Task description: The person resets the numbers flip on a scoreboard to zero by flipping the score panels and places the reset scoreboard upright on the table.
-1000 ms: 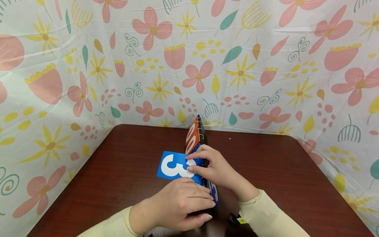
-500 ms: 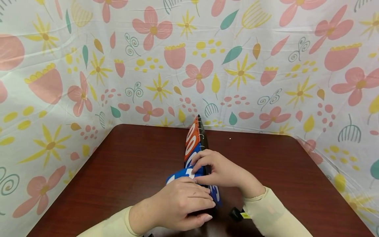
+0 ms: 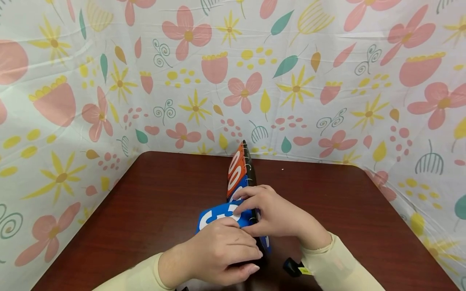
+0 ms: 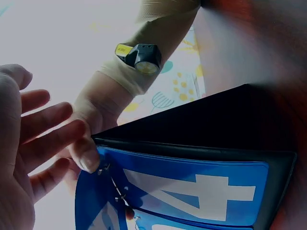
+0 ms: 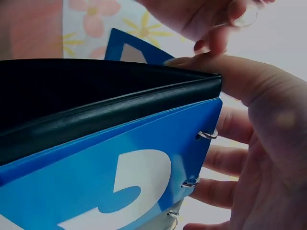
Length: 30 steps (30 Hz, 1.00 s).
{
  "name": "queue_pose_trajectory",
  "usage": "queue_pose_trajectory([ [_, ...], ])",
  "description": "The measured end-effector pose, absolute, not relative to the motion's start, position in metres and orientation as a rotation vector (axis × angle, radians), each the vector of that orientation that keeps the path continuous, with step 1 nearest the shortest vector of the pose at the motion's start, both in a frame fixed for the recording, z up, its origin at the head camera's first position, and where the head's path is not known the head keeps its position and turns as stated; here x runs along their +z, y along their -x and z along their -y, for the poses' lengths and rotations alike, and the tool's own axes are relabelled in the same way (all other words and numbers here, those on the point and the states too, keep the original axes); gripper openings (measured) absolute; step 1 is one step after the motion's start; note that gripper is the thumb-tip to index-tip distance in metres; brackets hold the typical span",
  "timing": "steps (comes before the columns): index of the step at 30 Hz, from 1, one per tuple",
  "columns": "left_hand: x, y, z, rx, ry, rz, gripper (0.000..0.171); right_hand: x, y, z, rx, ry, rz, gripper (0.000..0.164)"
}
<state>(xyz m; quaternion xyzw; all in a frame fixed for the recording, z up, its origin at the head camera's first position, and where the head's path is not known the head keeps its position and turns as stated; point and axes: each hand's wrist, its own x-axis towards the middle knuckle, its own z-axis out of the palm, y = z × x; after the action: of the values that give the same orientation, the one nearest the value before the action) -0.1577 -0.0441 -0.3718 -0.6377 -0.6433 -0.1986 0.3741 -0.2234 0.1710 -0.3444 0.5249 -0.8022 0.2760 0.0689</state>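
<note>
A tabletop flip scoreboard (image 3: 237, 171) stands lengthwise away from me, with orange and blue number cards hung on metal rings. One blue number card (image 3: 214, 213) is lifted over the ring edge to the left and bows upward. My right hand (image 3: 273, 212) holds it at the rings, fingers over the card and thumb at its near edge. A blue card with a white 4 (image 4: 201, 191) faces the left wrist view. My left hand (image 3: 220, 252) hovers beside the near end, its fingers (image 4: 48, 120) loosely extended and holding nothing. It covers part of the raised card.
The dark red-brown table (image 3: 174, 186) extends on both sides of the scoreboard. Floral cloth (image 3: 233, 81) hangs behind and at both sides. A small black device with a yellow label (image 3: 292, 266) is strapped at the right sleeve.
The raised blue card has gone from lying flat to strongly bent, then partly unbent. My right hand has shifted slightly towards me and right; my left hand has barely moved.
</note>
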Motion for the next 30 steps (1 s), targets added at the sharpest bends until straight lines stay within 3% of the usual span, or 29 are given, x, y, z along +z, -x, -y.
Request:
queue_pose_trajectory([
  [5,-0.363,0.163,0.047,-0.529,1.584,1.498,0.014,-0.344,0.225,-0.171,0.956,-1.665,2.338,0.022],
  [10,-0.363,0.171,0.049,-0.593,1.418,1.503,0.016,-0.346,0.222,-0.169,0.787,-1.633,2.406,0.015],
  [21,-0.388,0.195,0.059,-0.929,1.217,1.992,0.018,-0.335,0.215,-0.176,0.683,-1.687,2.497,0.026],
  [26,-0.390,0.199,0.061,-0.929,1.235,2.127,0.028,-0.324,0.220,-0.199,0.835,-1.531,2.422,0.022],
  [30,-0.389,0.198,0.060,-0.854,1.301,2.082,0.025,-0.324,0.235,-0.215,0.928,-1.409,2.548,0.021],
])
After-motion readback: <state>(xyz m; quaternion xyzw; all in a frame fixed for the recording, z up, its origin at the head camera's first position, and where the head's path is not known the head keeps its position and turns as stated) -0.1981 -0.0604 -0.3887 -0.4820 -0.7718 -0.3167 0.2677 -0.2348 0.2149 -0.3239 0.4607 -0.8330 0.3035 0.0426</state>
